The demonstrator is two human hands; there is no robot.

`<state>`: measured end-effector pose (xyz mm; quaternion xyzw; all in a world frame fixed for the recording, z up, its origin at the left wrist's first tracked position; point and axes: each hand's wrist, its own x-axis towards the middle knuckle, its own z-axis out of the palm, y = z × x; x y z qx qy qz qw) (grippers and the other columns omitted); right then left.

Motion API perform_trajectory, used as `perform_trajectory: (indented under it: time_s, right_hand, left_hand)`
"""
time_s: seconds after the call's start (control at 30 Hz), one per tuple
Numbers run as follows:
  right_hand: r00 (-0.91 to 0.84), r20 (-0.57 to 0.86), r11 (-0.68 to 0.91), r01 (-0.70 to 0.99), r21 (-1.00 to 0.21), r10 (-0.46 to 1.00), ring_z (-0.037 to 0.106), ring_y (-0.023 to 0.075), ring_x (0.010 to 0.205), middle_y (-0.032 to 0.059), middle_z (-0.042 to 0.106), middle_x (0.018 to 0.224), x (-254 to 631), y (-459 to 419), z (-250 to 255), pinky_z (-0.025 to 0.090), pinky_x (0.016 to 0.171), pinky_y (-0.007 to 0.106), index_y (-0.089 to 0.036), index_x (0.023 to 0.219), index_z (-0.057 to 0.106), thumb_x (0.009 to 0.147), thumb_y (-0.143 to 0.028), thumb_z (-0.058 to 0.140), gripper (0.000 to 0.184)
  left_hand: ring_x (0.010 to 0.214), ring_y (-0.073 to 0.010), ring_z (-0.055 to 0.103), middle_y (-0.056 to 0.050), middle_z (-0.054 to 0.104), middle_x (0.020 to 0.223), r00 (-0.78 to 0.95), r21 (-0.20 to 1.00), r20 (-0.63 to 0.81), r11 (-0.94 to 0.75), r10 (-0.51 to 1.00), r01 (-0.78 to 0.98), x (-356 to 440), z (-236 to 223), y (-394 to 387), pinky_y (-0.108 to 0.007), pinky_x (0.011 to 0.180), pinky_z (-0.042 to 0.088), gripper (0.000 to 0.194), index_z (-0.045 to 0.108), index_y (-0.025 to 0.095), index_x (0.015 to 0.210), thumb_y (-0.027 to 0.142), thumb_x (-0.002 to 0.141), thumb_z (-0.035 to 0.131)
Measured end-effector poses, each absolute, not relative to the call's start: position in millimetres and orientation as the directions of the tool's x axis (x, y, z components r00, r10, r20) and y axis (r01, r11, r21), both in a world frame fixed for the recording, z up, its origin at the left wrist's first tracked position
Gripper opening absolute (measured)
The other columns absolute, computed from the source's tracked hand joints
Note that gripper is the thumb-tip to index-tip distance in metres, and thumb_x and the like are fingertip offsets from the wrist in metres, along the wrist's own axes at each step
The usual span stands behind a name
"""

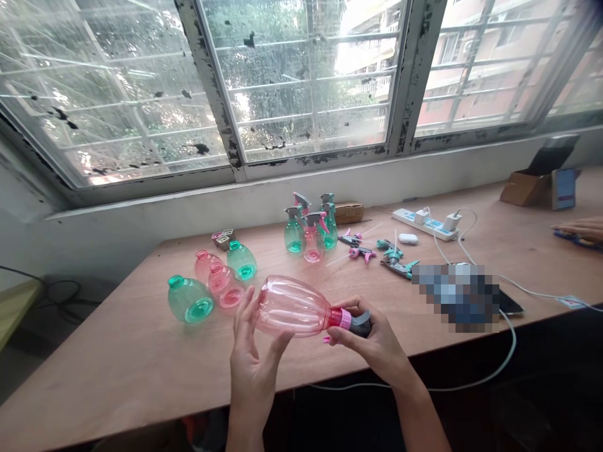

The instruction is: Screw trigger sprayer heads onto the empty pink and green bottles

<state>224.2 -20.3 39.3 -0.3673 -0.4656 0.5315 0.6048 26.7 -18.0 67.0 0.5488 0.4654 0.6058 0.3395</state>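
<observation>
A clear pink spray bottle [294, 306] lies sideways in the air above the table's front, its base to the left and its neck to the right. My left hand [257, 351] holds the base end between thumb and fingers. At the neck, my right hand [372, 342] is closed around the spray head [360, 323], which is dark grey with a pink collar. The collar sits against the bottle's neck; how tightly cannot be told. Loose bottles without heads, including a green bottle [188, 300] and a pink bottle [225, 287], stand to the left.
Several bottles with spray heads, one a pink spray bottle [313, 238], stand near the window. Loose spray heads [362, 253] lie right of them. Farther right are a white earbud case [407, 238], a power strip [426, 224], cables, a cardboard box [521, 187] and another person's hand [581, 231].
</observation>
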Motion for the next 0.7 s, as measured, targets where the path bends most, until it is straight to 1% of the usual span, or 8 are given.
perform_trajectory:
  time_s: [0.1,0.17,0.27,0.37,0.43,0.53,0.63,0.7]
  right_hand:
    - [0.006,0.123,0.119,-0.318,-0.941,0.992,0.074,0.0189,0.063,-0.0001,0.076,0.077,223.5,-20.9,41.7,0.062,0.063,0.030,-0.020,0.093,0.067,0.073,-0.037,0.088,0.034]
    - [0.017,0.095,0.096,-0.295,-0.951,0.995,0.075,0.0205,0.063,-0.0004,0.075,0.071,225.2,-21.8,43.3,0.062,0.060,0.029,-0.020,0.093,0.066,0.074,-0.039,0.087,0.034]
    - [0.025,0.104,0.107,-0.255,-0.961,0.994,0.075,0.0212,0.064,-0.0006,0.074,0.068,228.8,-22.4,43.5,0.060,0.057,0.027,-0.020,0.094,0.066,0.076,-0.038,0.085,0.032]
    - [0.000,0.154,0.149,-0.251,-0.956,0.988,0.075,0.0196,0.067,0.0010,0.077,0.079,229.8,-21.6,41.1,0.060,0.064,0.029,-0.020,0.097,0.065,0.076,-0.035,0.086,0.032]
    - [-0.024,0.172,0.160,-0.250,-0.955,0.985,0.074,0.0184,0.069,0.0012,0.077,0.084,228.3,-20.5,39.6,0.059,0.065,0.028,-0.021,0.098,0.066,0.075,-0.033,0.087,0.033]
    - [-0.022,0.148,0.136,-0.279,-0.951,0.989,0.074,0.0175,0.065,-0.0005,0.076,0.079,225.5,-18.7,39.4,0.060,0.064,0.028,-0.021,0.096,0.066,0.075,-0.034,0.087,0.033]
    - [-0.008,0.083,0.077,-0.298,-0.951,0.996,0.076,0.0202,0.064,-0.0014,0.075,0.072,225.4,-17.6,40.0,0.062,0.061,0.029,-0.021,0.093,0.066,0.075,-0.037,0.087,0.032]
    - [0.000,0.061,0.059,-0.288,-0.956,0.998,0.076,0.0212,0.064,-0.0018,0.074,0.067,226.9,-17.1,39.1,0.060,0.056,0.026,-0.021,0.093,0.065,0.076,-0.038,0.086,0.032]
  left_hand:
    - [0.148,-0.0284,0.034,0.000,0.045,0.157,-0.138,0.934,0.358,-0.353,0.923,0.060,29.1,69.2,-20.2,-0.042,0.123,0.024,0.060,0.056,0.038,0.137,0.033,0.081,0.078]
    - [0.145,-0.0284,0.040,0.000,0.050,0.153,-0.080,0.938,0.347,-0.345,0.934,0.041,27.5,70.1,-23.5,-0.045,0.121,0.028,0.060,0.054,0.040,0.139,0.032,0.084,0.076]
    - [0.143,-0.0294,0.043,-0.001,0.054,0.149,-0.057,0.950,0.312,-0.309,0.948,0.051,23.9,68.3,-26.5,-0.046,0.121,0.029,0.063,0.053,0.039,0.139,0.034,0.082,0.077]
    - [0.146,-0.0301,0.038,-0.004,0.052,0.151,-0.090,0.957,0.291,-0.287,0.953,0.050,23.3,63.5,-23.4,-0.044,0.122,0.027,0.068,0.052,0.035,0.139,0.041,0.078,0.080]
    - [0.145,-0.0309,0.040,-0.005,0.052,0.151,-0.126,0.962,0.273,-0.268,0.954,0.057,24.9,60.8,-19.2,-0.045,0.121,0.029,0.069,0.051,0.033,0.139,0.043,0.077,0.080]
    - [0.144,-0.0307,0.040,-0.004,0.052,0.151,-0.153,0.963,0.265,-0.252,0.952,0.100,26.5,59.9,-14.9,-0.047,0.122,0.027,0.063,0.053,0.033,0.138,0.041,0.080,0.078]
    - [0.146,-0.0272,0.038,0.001,0.048,0.155,-0.072,0.952,0.293,-0.284,0.953,0.115,24.1,61.3,-16.4,-0.044,0.123,0.025,0.062,0.051,0.039,0.140,0.037,0.083,0.076]
    - [0.147,-0.0253,0.037,0.003,0.048,0.154,-0.041,0.951,0.291,-0.284,0.956,0.125,21.9,62.3,-19.1,-0.043,0.123,0.024,0.063,0.050,0.043,0.140,0.035,0.083,0.076]
